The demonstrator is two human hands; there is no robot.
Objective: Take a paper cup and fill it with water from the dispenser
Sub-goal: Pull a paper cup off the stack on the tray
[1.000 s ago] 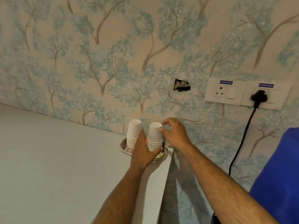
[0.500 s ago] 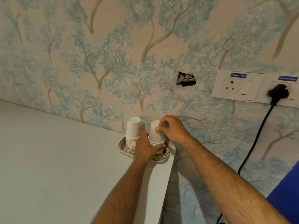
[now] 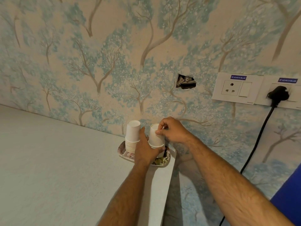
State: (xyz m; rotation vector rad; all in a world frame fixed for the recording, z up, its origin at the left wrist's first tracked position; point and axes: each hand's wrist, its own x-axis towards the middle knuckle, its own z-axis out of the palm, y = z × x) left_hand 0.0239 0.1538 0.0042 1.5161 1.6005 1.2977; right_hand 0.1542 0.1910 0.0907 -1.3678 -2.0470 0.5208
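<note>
Two stacks of upside-down white paper cups stand on a patterned plate [image 3: 122, 152] at the counter's far right corner. The left stack [image 3: 132, 138] stands free. My left hand [image 3: 145, 150] wraps the lower part of the right stack, hiding most of it. My right hand [image 3: 173, 130] pinches the top cup [image 3: 155, 136] of that stack between thumb and fingers, near its upturned base. The top cup sits slightly raised above the cups under my left hand. No dispenser body is clearly in view.
The white counter [image 3: 57, 168] ends just right of the plate [image 3: 167, 185]. Behind is a tree-patterned wall with a small hole [image 3: 186, 81], a socket panel [image 3: 237, 88] and a black plug [image 3: 277, 94] with a cable hanging down. A blue object [image 3: 291, 196] fills the lower right corner.
The view has shifted closer to the cups. My right hand has closed its pinch on the top cup and eased it up from the right stack. The left hand keeps holding the stack.
</note>
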